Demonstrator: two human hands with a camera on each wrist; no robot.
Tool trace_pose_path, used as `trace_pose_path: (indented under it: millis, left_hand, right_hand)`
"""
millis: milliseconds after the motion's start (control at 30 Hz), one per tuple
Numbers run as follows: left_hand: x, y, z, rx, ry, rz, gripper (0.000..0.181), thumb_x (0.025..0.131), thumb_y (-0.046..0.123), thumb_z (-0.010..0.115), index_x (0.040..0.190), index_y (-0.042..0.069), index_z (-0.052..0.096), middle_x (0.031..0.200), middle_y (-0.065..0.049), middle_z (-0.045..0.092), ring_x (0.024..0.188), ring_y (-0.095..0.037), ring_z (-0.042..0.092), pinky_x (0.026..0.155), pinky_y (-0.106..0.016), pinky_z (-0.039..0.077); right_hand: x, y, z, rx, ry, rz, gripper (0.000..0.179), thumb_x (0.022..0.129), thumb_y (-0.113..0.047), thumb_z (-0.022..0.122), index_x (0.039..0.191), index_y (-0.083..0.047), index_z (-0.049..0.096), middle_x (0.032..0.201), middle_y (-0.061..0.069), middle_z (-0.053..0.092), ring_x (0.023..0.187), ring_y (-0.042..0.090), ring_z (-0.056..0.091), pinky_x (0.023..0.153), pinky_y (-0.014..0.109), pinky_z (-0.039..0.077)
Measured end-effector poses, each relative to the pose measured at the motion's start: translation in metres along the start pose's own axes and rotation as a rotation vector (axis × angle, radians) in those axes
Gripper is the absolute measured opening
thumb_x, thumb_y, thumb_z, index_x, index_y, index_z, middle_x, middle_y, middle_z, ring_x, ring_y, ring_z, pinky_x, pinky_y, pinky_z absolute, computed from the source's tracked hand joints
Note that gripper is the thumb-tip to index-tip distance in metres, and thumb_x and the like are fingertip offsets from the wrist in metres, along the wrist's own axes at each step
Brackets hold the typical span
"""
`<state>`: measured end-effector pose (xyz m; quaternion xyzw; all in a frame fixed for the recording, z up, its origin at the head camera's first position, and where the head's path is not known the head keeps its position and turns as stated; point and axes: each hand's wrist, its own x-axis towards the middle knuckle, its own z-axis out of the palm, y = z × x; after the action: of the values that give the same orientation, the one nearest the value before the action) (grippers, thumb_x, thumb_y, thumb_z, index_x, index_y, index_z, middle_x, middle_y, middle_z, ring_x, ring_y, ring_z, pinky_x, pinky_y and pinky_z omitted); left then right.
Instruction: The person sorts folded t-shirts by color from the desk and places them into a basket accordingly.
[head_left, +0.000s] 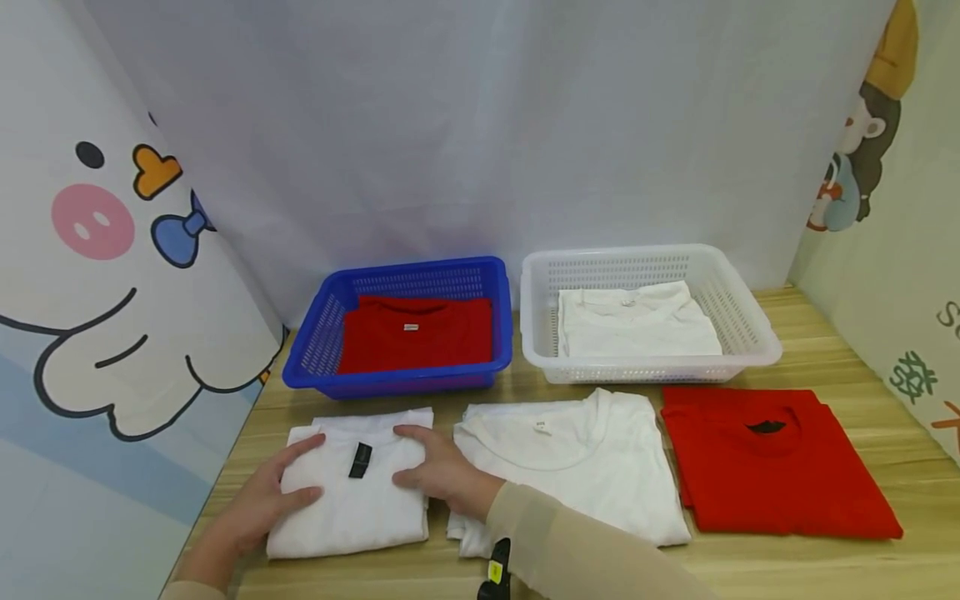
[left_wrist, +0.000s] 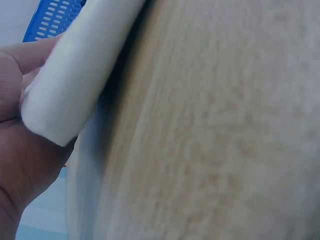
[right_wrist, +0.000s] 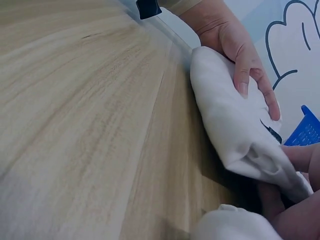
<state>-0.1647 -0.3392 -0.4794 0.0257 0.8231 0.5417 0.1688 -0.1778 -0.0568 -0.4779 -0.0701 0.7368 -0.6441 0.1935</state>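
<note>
A folded white T-shirt (head_left: 352, 521) with a black neck label (head_left: 361, 460) lies at the front left of the table. My left hand (head_left: 264, 498) grips its left side, thumb and index finger spread on the top. At the opposite side my right hand (head_left: 448, 472) holds the same T-shirt, with a finger reaching beneath the fold in the right wrist view. Shadow shows under the shirt's edge (right_wrist: 225, 125) there. The left wrist view has the shirt's rolled edge (left_wrist: 75, 75) against the left palm; some fingertips are hidden.
Behind stand a blue basket (head_left: 405, 387) holding a red T-shirt (head_left: 420, 337) and a white basket (head_left: 652, 367) holding a white T-shirt (head_left: 637, 329). Another folded white T-shirt (head_left: 577, 483) and a folded red one (head_left: 780, 475) lie to the right on the wooden table (head_left: 915, 508).
</note>
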Motion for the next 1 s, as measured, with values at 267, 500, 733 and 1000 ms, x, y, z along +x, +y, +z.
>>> trace_pose_path:
  millis: [267, 500, 733, 1000]
  left_hand:
    - [-0.010, 0.008, 0.001, -0.033, 0.051, 0.012, 0.074, 0.089, 0.017, 0.070, 0.151, 0.017, 0.031, 0.149, -0.020, 0.028, 0.104, -0.019, 0.055, 0.078, -0.034, 0.055]
    - [-0.022, 0.030, 0.006, -0.065, 0.111, 0.001, 0.075, 0.088, 0.019, 0.072, 0.151, 0.025, 0.032, 0.140, -0.023, 0.037, 0.088, -0.025, 0.064, 0.068, -0.040, 0.057]
    - [-0.031, 0.067, 0.022, -0.079, 0.148, 0.040, 0.077, 0.086, 0.022, 0.074, 0.150, 0.034, 0.032, 0.137, -0.022, 0.039, 0.087, -0.027, 0.065, 0.068, -0.042, 0.057]
    - [-0.026, 0.103, 0.045, -0.104, 0.128, 0.170, 0.074, 0.087, 0.018, 0.073, 0.149, 0.032, 0.034, 0.138, -0.016, 0.036, 0.092, -0.025, 0.063, 0.071, -0.039, 0.057]
  right_hand:
    - [0.001, 0.002, 0.000, -0.061, 0.017, -0.051, 0.070, 0.075, -0.020, 0.083, 0.137, -0.032, 0.053, 0.137, 0.003, 0.051, 0.124, 0.022, 0.046, 0.103, 0.044, 0.038]
    - [-0.006, -0.008, -0.013, -0.138, 0.020, -0.157, 0.072, 0.076, -0.034, 0.082, 0.140, -0.037, 0.049, 0.139, -0.006, 0.050, 0.128, 0.016, 0.043, 0.106, 0.042, 0.036]
    - [-0.025, -0.028, -0.040, -0.132, 0.004, -0.237, 0.073, 0.078, -0.034, 0.081, 0.141, -0.042, 0.044, 0.142, -0.012, 0.045, 0.130, 0.013, 0.041, 0.105, 0.043, 0.037]
    - [-0.038, -0.047, -0.077, -0.054, -0.007, -0.278, 0.074, 0.079, -0.021, 0.081, 0.141, -0.038, 0.045, 0.133, -0.003, 0.052, 0.110, 0.016, 0.056, 0.091, 0.035, 0.049]
